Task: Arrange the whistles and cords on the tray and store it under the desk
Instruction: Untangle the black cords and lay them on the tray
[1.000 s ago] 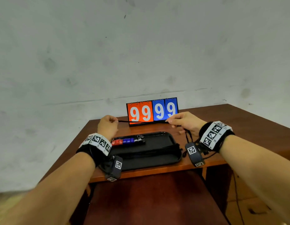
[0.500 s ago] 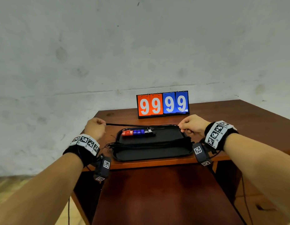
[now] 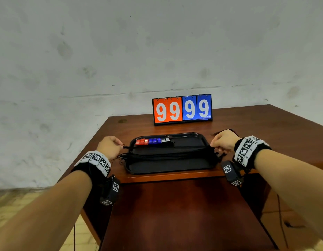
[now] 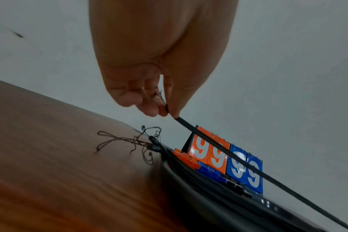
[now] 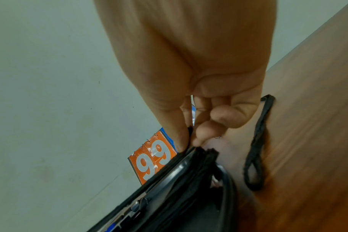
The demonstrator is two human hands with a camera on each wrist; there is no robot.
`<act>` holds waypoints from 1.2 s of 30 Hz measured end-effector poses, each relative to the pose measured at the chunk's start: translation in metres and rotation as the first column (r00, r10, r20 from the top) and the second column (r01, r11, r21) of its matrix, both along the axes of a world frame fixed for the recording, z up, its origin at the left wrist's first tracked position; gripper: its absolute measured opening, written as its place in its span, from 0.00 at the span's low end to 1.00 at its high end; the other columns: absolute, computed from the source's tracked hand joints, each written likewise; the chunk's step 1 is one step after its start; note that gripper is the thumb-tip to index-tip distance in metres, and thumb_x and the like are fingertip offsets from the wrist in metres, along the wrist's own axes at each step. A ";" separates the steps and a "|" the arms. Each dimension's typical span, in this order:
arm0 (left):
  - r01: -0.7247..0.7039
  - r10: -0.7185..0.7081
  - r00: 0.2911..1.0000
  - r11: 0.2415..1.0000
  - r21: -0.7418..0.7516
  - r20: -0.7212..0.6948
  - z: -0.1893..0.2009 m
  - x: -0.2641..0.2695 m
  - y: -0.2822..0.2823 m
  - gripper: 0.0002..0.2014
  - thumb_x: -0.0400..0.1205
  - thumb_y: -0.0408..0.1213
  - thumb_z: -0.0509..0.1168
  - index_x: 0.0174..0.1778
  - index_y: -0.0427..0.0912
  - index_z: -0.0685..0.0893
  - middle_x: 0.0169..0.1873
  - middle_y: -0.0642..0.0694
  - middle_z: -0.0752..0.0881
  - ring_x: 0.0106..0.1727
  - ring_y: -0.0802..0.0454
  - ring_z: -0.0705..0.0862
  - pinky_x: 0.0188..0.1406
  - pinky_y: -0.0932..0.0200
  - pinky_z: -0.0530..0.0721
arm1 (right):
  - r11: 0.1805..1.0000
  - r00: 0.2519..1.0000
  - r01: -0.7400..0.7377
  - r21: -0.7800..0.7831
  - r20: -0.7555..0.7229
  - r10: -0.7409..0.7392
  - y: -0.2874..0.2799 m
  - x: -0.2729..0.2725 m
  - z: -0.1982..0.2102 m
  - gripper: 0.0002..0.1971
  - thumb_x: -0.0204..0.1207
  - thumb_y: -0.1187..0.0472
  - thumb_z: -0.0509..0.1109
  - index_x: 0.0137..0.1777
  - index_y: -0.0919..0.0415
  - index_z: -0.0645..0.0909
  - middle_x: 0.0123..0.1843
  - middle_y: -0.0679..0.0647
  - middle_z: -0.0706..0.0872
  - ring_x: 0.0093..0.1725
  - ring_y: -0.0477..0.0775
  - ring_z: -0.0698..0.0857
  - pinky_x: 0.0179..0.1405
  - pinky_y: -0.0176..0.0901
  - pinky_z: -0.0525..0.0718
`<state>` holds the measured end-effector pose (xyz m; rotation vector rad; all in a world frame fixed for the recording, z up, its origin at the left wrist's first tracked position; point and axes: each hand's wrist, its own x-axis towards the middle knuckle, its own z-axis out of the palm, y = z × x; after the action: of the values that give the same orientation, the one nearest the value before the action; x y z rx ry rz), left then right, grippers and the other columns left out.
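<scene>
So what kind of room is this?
Probably a plain sports storeroom or office corner. A flip scoreboard showing 99 and 99 stands on a wooden desk against a bare, stained wall, with coloured whistles lined up on a black tray.

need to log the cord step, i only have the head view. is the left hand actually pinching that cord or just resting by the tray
Observer: The left wrist view shows the left hand pinching the black cord between thumb and fingertips, with the cord stretched taut.
Operator: and the right hand
Observer: In the right wrist view the right hand pinches the cord's other end just above the tray rim.
Operator: anything loose outside the tray
Observer: Yes, a looped black cord lies on the desk beside the tray's right end.
</scene>
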<state>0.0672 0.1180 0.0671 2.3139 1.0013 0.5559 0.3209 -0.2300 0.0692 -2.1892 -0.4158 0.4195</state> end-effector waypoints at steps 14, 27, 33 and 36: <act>0.023 -0.015 0.991 0.998 0.057 -0.135 -0.012 0.008 -0.007 0.08 0.78 0.35 0.72 0.35 0.51 0.85 0.41 0.48 0.88 0.46 0.47 0.86 0.47 0.56 0.82 | 0.996 0.997 -0.012 -0.091 0.080 0.019 0.002 0.005 -0.014 0.05 0.72 0.69 0.75 0.35 0.63 0.87 0.30 0.57 0.87 0.23 0.51 0.78 0.14 0.33 0.71; -0.092 0.138 0.958 0.978 0.185 -0.250 -0.003 0.011 -0.021 0.06 0.76 0.43 0.66 0.35 0.57 0.87 0.52 0.51 0.84 0.64 0.41 0.75 0.62 0.42 0.71 | 0.995 0.982 -0.006 -0.096 0.190 0.024 0.000 0.013 -0.014 0.08 0.75 0.60 0.76 0.34 0.58 0.86 0.36 0.52 0.87 0.37 0.51 0.83 0.36 0.41 0.80; 0.025 0.009 0.979 0.986 0.166 -0.201 0.014 0.049 -0.053 0.04 0.77 0.46 0.68 0.38 0.59 0.86 0.56 0.52 0.85 0.65 0.43 0.77 0.63 0.41 0.73 | 0.998 0.981 0.052 -0.041 0.189 -0.043 -0.016 0.027 0.001 0.07 0.76 0.62 0.74 0.36 0.57 0.87 0.35 0.51 0.87 0.34 0.48 0.82 0.35 0.39 0.81; 0.112 -0.079 0.977 0.981 0.159 -0.199 0.021 0.081 -0.080 0.05 0.78 0.44 0.66 0.38 0.58 0.86 0.53 0.53 0.86 0.61 0.45 0.79 0.63 0.41 0.77 | 0.998 0.988 0.064 -0.015 0.144 -0.061 -0.029 0.034 0.004 0.06 0.75 0.67 0.70 0.39 0.62 0.87 0.30 0.53 0.85 0.25 0.49 0.78 0.16 0.35 0.73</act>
<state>0.1480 0.0383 0.0876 2.5923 0.9549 0.3981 0.3551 -0.2591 0.0729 -2.2526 -0.4212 0.2335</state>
